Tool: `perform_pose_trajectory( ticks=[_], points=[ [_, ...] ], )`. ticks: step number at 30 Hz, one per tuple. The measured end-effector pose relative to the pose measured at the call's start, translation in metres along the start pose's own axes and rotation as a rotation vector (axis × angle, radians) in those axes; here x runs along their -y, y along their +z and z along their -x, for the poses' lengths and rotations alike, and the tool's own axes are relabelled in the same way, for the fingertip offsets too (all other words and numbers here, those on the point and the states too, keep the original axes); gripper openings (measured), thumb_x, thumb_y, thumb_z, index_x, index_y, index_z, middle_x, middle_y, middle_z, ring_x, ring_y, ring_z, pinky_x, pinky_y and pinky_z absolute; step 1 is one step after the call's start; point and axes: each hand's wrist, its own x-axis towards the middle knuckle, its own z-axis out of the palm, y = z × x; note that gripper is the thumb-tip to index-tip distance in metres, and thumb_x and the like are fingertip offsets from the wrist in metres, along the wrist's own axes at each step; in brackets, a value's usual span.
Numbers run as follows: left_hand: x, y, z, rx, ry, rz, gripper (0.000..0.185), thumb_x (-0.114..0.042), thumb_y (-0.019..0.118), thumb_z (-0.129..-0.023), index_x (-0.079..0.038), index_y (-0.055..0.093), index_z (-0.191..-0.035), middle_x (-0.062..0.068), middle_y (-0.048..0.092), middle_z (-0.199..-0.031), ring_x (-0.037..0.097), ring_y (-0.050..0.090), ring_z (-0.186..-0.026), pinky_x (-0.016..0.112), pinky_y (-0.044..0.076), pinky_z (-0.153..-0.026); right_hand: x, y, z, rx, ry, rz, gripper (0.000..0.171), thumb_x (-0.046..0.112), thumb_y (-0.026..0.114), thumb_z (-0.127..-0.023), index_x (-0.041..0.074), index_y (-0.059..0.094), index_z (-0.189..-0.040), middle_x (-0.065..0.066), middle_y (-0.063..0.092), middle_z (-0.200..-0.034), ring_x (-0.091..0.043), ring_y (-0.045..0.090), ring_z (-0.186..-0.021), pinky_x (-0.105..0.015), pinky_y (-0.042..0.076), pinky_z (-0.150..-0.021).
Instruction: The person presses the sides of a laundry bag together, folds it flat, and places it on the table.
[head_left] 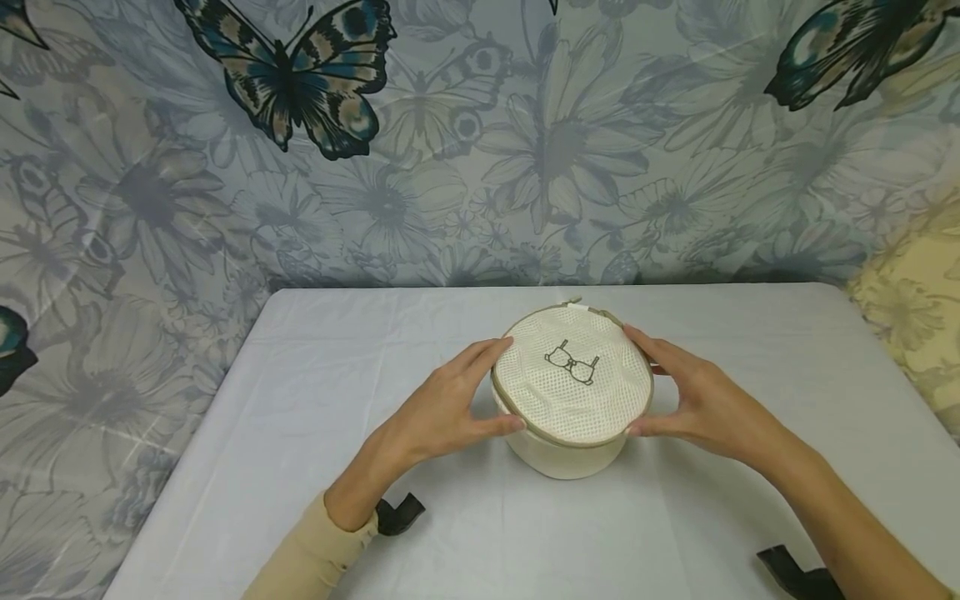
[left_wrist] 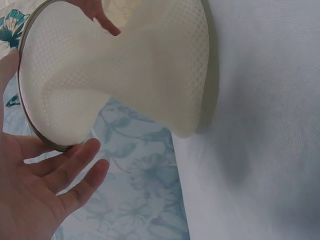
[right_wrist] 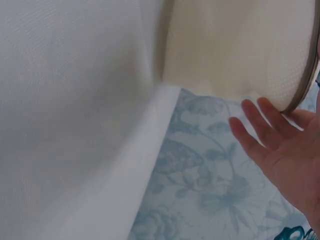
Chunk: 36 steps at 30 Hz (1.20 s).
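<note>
A round embroidery hoop [head_left: 498,392] holds cream mesh cloth [head_left: 540,408] stretched across it, with a pair of glasses [head_left: 572,363] outlined in dark thread. Loose cloth hangs under the rim, its lower edge near or on the table. My left hand [head_left: 450,404] grips the hoop's left side, thumb at the near edge and fingers farther back. On the opposite side, my right hand [head_left: 701,400] grips the rim the same way. In the left wrist view the hanging cloth [left_wrist: 150,70] shows folds below the hoop. The right wrist view shows fingers [right_wrist: 272,117] around the rim's underside.
A white cloth covers the table [head_left: 337,375]. Behind it hangs a grey-blue curtain [head_left: 450,208] printed with flowers and butterflies. Yellowish fabric [head_left: 911,300] is at the right. Black straps or mounts [head_left: 400,515] show by both wrists.
</note>
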Motion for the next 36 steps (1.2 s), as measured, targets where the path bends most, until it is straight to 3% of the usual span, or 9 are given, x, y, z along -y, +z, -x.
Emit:
perform_pose_trajectory(
  ticks=[9, 23, 29, 36],
  points=[
    [0.0, 0.006, -0.002, 0.033, -0.014, -0.016, 0.104, -0.067, 0.067, -0.083, -0.015, 0.021, -0.16, 0.002, 0.031, -0.159, 0.015, 0.033, -0.144, 0.034, 0.034, -0.114, 0.001, 0.003, -0.001, 0.074, 0.088, -0.054, 0.127, 0.051, 0.087, -0.067, 0.012, 0.011, -0.161, -0.022, 0.033, -0.157, -0.042, 0.055, -0.122, -0.066, 0.039, -0.099],
    [0.004, 0.012, -0.003, 0.035, 0.012, -0.097, 0.106, -0.072, 0.062, -0.083, -0.012, 0.019, -0.16, 0.004, 0.029, -0.161, 0.019, 0.033, -0.144, 0.035, 0.033, -0.114, 0.001, 0.007, -0.002, 0.099, 0.118, -0.076, 0.13, 0.057, 0.085, -0.066, 0.012, 0.008, -0.161, -0.023, 0.031, -0.157, -0.041, 0.054, -0.121, -0.063, 0.042, -0.097],
    [0.005, 0.013, -0.004, 0.049, 0.011, -0.093, 0.106, -0.07, 0.064, -0.084, -0.012, 0.018, -0.16, 0.009, 0.03, -0.161, 0.022, 0.034, -0.144, 0.038, 0.034, -0.114, 0.0, 0.008, -0.002, 0.11, 0.131, -0.063, 0.131, 0.056, 0.086, -0.065, 0.011, 0.009, -0.161, -0.026, 0.033, -0.155, -0.042, 0.055, -0.118, -0.061, 0.045, -0.094],
    [0.005, 0.014, -0.005, 0.082, -0.021, -0.05, 0.107, -0.069, 0.065, -0.083, -0.014, 0.016, -0.161, 0.005, 0.024, -0.163, 0.02, 0.029, -0.146, 0.038, 0.032, -0.115, -0.004, 0.013, -0.001, 0.109, 0.127, -0.053, 0.131, 0.055, 0.086, -0.066, 0.014, 0.007, -0.161, -0.025, 0.034, -0.154, -0.036, 0.054, -0.118, -0.055, 0.048, -0.093]
  ],
)
